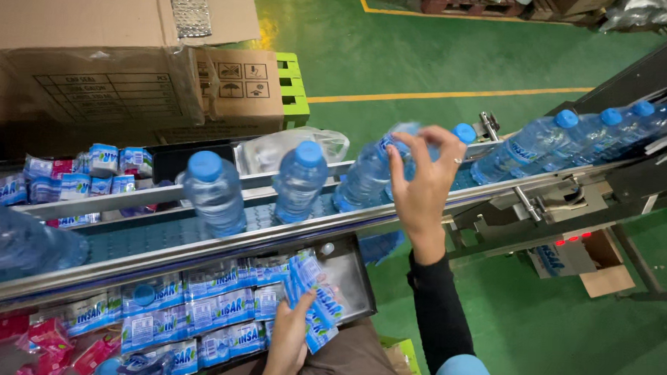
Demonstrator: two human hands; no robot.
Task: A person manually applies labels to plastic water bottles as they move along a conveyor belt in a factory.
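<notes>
Two hands are at work here, and we start with the nearer one. Our left hand [290,340] sits below the long steel conveyor [198,249], its grip clamped on a fanned bunch of blue-and-white plastic label sleeves [313,303]. Just beside that hand, on the near side of the conveyor, a shallow metal tray [352,280] holds more bundles of the same blue labels [196,316], and small red packets [47,340] lie at its left end.

Our right hand [422,187], in a black sleeve, reaches up over the conveyor's near rail; its grip is closed around the shoulder of a clear plastic water bottle with a blue cap [375,170], which stands tilted on the belt. To the left of it on the conveyor, two more clear blue-capped bottles [298,182] stand upright and well apart from each other. To the right, a packed row of bottles [572,140] lies leaning along the incline.

Beyond the conveyor, further label bundles [90,171] rest on the far side, a crumpled clear plastic bag [290,145] lies near them, and a large brown cardboard box [130,77] stands behind on the green floor [427,58].
</notes>
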